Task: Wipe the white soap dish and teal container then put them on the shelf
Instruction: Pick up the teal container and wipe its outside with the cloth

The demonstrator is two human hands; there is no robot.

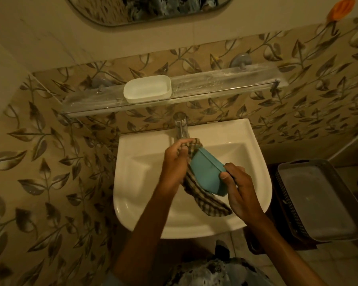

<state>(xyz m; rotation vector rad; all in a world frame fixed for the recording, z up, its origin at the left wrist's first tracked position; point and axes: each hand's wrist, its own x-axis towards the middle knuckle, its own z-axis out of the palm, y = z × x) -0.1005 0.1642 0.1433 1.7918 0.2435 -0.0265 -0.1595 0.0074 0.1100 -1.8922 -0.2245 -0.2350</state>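
Note:
The white soap dish rests on the glass shelf above the sink. Over the sink basin I hold the teal container tilted on its side. My right hand grips its near end, thumb on the rim. My left hand presses a checked cloth against the container's far end and underside. The cloth's loose tail hangs below the container.
The white sink has a chrome tap at its back, just beyond my left hand. A dark basket holding a grey tray stands to the right. A mirror hangs above the shelf on the leaf-patterned wall.

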